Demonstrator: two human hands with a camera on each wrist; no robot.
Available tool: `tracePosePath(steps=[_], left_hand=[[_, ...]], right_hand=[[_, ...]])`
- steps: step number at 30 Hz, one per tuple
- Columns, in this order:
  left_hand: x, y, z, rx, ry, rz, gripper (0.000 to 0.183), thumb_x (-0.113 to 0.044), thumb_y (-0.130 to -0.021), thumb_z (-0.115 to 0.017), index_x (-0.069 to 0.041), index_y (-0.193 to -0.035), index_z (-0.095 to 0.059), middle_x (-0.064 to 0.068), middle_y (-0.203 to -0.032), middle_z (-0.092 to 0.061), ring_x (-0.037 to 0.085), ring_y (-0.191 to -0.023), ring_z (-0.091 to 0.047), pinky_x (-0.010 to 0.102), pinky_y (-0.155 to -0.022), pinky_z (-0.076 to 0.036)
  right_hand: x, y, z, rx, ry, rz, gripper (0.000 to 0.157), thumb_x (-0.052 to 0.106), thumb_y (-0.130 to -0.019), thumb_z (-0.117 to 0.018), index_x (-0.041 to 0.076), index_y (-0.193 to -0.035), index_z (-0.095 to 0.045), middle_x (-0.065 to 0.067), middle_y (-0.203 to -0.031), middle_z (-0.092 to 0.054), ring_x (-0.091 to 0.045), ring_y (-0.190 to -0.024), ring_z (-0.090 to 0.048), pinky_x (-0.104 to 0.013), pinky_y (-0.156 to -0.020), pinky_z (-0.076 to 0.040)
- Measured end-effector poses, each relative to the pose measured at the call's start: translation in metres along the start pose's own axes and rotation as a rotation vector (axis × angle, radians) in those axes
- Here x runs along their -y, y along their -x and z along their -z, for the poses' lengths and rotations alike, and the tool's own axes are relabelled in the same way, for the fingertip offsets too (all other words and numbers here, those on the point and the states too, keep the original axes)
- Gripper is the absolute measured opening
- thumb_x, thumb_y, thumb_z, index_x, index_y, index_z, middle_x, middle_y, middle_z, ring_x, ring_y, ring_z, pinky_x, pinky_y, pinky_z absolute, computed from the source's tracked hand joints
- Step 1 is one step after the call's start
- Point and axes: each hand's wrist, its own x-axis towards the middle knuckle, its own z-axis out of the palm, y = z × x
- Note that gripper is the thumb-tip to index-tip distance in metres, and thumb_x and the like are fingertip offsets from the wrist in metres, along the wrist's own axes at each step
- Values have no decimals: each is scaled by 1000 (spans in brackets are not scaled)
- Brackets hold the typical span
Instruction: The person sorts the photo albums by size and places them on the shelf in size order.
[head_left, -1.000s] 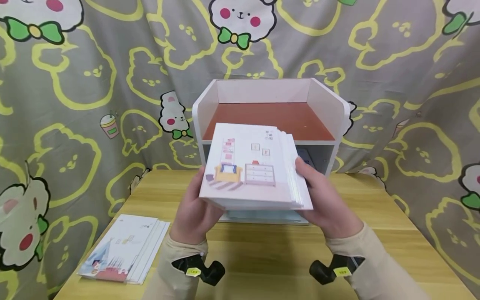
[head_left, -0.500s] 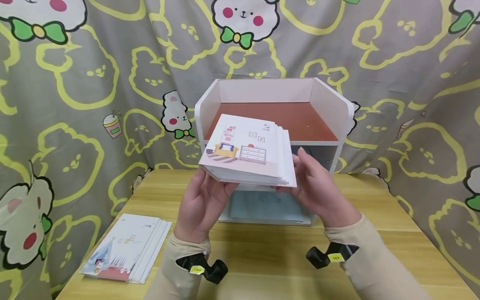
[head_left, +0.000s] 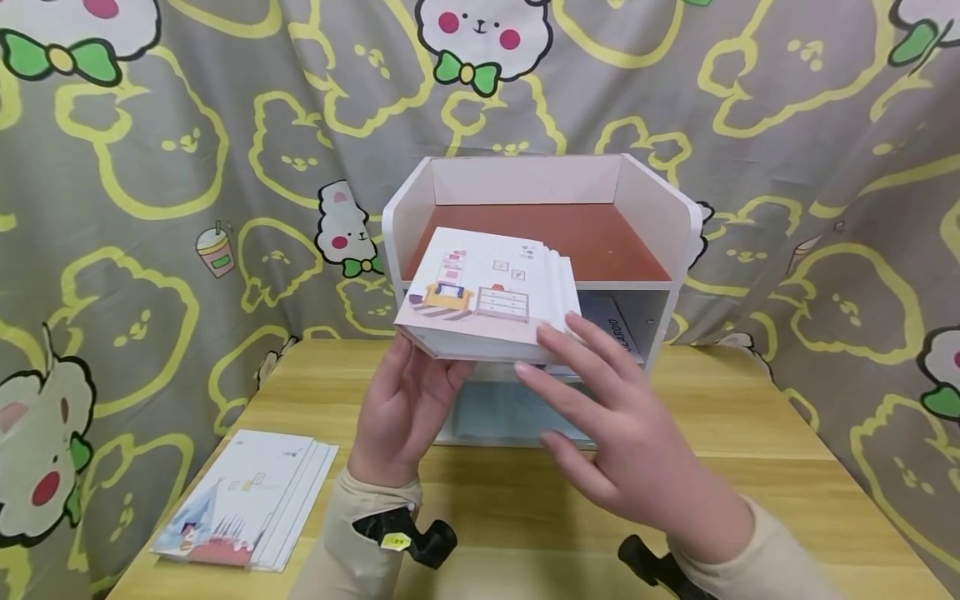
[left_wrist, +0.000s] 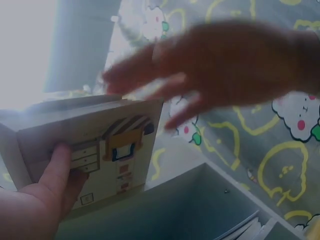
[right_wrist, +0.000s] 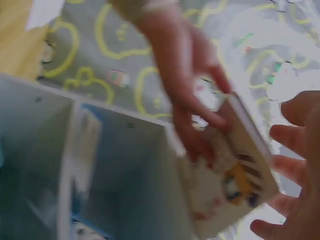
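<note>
A stack of white notebooks (head_left: 480, 283) with drawn furniture on the cover is held up in front of the small shelf. My left hand (head_left: 401, 408) holds it at the lower left, palm up, with fingers under it. In the left wrist view, my left hand (left_wrist: 52, 187) has fingers against the dresser picture on a cover. My right hand (head_left: 615, 425) has its fingers spread, with fingertips at the front right corner of the stack in the head view. In the right wrist view the notebook stack (right_wrist: 220, 185) is blurred beside my right hand's fingers (right_wrist: 292, 170).
The white desk shelf (head_left: 656, 200) with a red-brown top board stands at the back of the wooden table (head_left: 750, 483). A dark book (head_left: 609, 323) lies in its middle compartment, and something pale blue (head_left: 495, 408) is lower down. Another notebook pile (head_left: 247, 500) lies at left.
My right hand has let go of the stack's right side and moved to its front with fingers spread. The stack has risen slightly and shifted left, staying in my left hand.
</note>
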Motion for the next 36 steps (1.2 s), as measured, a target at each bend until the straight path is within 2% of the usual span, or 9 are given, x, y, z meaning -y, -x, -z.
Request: tracePosePath(steps=[3, 7, 13, 22, 27, 30, 32, 34, 36], left_hand=[[1, 0, 0, -19, -18, -3, 54, -30, -112, -33, -11, -161, -22, 18, -163, -22, 27, -139, -44, 39, -111, -40], [2, 0, 1, -33, -28, -10, 53, -28, -112, -32, -9, -161, -23, 20, -161, -26, 27, -139, -44, 39, -112, -39], [-1, -1, 3, -40, -19, -17, 51, -23, -112, -31, -8, -160, -24, 20, -155, -33, 27, -132, -47, 37, -110, -43], [-8, -6, 10, -43, -78, -23, 51, -17, -111, -23, -11, -162, -17, 21, -162, -23, 36, -147, -31, 36, -109, -44], [-10, -6, 10, -73, -148, -12, 54, -13, -110, -24, -11, -162, -11, 18, -163, -24, 36, -146, -32, 36, -106, -46], [-12, -6, 11, -99, -226, -13, 56, -11, -109, -25, -11, -162, -9, 19, -162, -26, 37, -144, -34, 36, -103, -49], [-12, -6, 13, -123, -331, -26, 57, -9, -108, -30, -10, -162, -13, 18, -160, -30, 37, -143, -37, 36, -101, -50], [-13, -5, 15, -157, -519, -57, 58, -8, -107, -38, -12, -162, -19, 14, -158, -34, 34, -140, -40, 36, -99, -51], [-14, -4, 17, -191, -810, -112, 60, -9, -105, -48, -13, -161, -26, 8, -156, -38, 29, -137, -44, 35, -99, -51]], right_hand=[[-2, 0, -11, 63, 61, -26, 47, 35, -106, -46, 3, -134, -63, -22, -149, -47, -47, -137, -40, -49, -117, -29], [-13, 0, -23, 87, 82, -54, 50, 34, -104, -47, 2, -142, -57, -23, -155, -39, -47, -141, -35, -53, -116, -29], [-30, -7, -37, 168, 93, -103, 61, 20, -92, -66, 6, -149, -50, -18, -162, -28, -41, -147, -27, -52, -118, -26], [-48, -22, -56, 182, 140, -119, 63, 19, -88, -73, 8, -147, -52, -18, -159, -34, -35, -147, -30, -61, -117, -22], [-59, -27, -63, 177, 190, -150, 63, 18, -87, -74, 11, -146, -54, -16, -157, -39, -32, -146, -34, -64, -116, -21], [-62, -28, -64, 182, 205, -162, 63, 19, -86, -75, 12, -146, -54, -15, -158, -38, -31, -147, -32, -64, -117, -19], [-61, -27, -64, 182, 204, -169, 63, 19, -87, -74, 12, -146, -54, -15, -159, -36, -32, -148, -31, -65, -116, -19], [-58, -24, -64, 167, 192, -170, 62, 19, -88, -72, 12, -146, -54, -16, -159, -35, -33, -148, -29, -66, -116, -18], [-55, -18, -62, 132, 173, -164, 60, 17, -88, -70, 10, -145, -55, -17, -158, -36, -35, -148, -29, -66, -116, -17]])
